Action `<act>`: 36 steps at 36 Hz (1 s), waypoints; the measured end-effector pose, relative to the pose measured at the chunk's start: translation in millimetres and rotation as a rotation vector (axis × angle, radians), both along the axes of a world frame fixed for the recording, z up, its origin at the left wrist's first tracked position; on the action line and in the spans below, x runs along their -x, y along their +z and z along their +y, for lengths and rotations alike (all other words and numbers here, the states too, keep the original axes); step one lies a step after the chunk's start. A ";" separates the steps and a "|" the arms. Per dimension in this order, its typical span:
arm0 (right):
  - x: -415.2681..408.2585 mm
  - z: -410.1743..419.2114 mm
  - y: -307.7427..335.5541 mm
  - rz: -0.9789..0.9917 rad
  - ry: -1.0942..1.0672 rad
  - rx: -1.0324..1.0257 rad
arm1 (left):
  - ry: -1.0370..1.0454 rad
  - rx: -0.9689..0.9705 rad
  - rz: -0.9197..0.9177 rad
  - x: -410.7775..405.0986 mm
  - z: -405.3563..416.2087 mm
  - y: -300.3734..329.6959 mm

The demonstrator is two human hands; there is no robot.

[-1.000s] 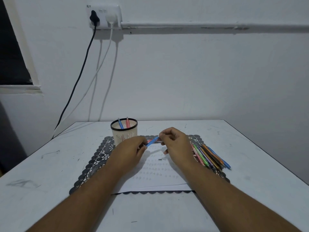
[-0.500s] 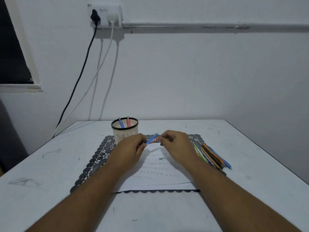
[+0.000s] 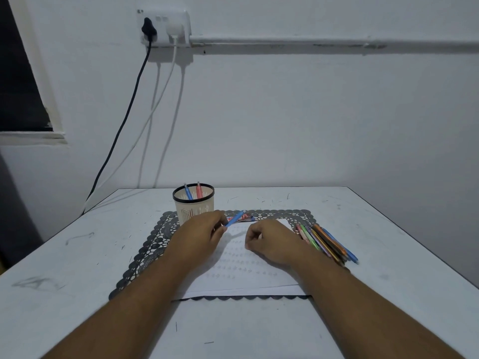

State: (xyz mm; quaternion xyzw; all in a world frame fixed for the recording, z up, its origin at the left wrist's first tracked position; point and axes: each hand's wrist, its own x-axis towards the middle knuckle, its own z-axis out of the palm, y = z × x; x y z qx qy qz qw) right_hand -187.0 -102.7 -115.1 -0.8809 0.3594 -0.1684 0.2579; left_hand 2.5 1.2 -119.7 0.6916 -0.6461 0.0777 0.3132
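Observation:
My left hand [image 3: 201, 235] pinches a blue pen [image 3: 234, 218] that slants up to the right, just in front of a cream pen holder [image 3: 194, 205] with a black rim. A blue pen and a pink pen stand in that holder. My right hand [image 3: 270, 242] rests with curled fingers on a white sheet of paper [image 3: 241, 270]; whether it holds anything small is hidden. A bundle of several coloured pens [image 3: 324, 242] lies to the right of that hand on the mat.
A black lace-patterned mat [image 3: 145, 252] lies under the paper on the white table [image 3: 77, 255]. A small red and blue packet [image 3: 243, 217] lies behind the blue pen. A wall socket [image 3: 164, 27] with a black and a white cable is on the wall.
My right hand has let go of the blue pen's end and drawn back toward me onto the paper. My left hand keeps the pen.

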 end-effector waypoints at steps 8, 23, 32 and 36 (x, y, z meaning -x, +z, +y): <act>-0.4 1.9 1.2 -0.377 -0.104 -0.138 | 0.021 -0.020 -0.070 -2.8 -2.7 -2.1; 0.3 0.3 12.8 -0.879 -0.105 -0.519 | 0.060 -0.028 -0.078 1.2 0.3 -0.3; -6.5 3.5 8.8 -0.874 -0.122 -0.530 | 0.029 -0.038 -0.054 -0.7 -2.7 -0.5; -5.9 4.4 9.2 -0.856 -0.132 -0.532 | 0.028 -0.022 -0.061 0.8 -1.6 0.1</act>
